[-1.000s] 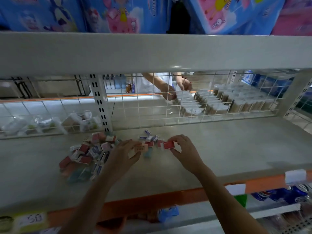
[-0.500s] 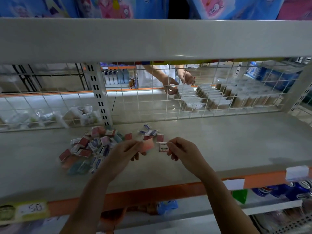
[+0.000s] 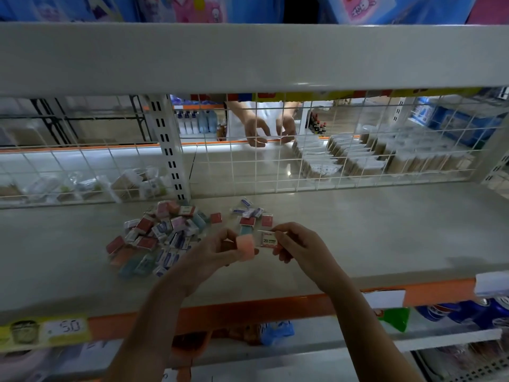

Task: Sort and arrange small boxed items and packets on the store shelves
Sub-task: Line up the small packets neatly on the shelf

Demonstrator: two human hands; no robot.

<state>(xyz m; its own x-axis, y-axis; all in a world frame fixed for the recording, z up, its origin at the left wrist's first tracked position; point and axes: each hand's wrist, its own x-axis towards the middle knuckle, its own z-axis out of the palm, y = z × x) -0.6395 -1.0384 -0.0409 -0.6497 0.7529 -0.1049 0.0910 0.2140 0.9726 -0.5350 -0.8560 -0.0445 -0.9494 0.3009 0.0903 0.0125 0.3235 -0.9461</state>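
Observation:
A loose heap of small red, blue and white boxes [image 3: 154, 235] lies on the grey shelf [image 3: 385, 238], left of centre. A smaller cluster of boxes [image 3: 252, 216] sits just behind my hands. My left hand [image 3: 212, 252] grips a pink eraser-like block [image 3: 246, 247] between thumb and fingers. My right hand [image 3: 300, 248] pinches a small white box marked 2B [image 3: 268, 239] right beside the pink block, above the shelf.
A white wire grid [image 3: 330, 166] backs the shelf, with an upright post [image 3: 168, 150] at the left. Behind it, another person's hands [image 3: 271, 130] work beside rows of packets [image 3: 358, 158]. An orange shelf lip [image 3: 303, 304] with price tags runs below; cans stand at the lower right.
My hands drew back from the small cluster toward me. The right hand turned its box from its red face to the white 2B face. The person's hands behind the grid shifted left.

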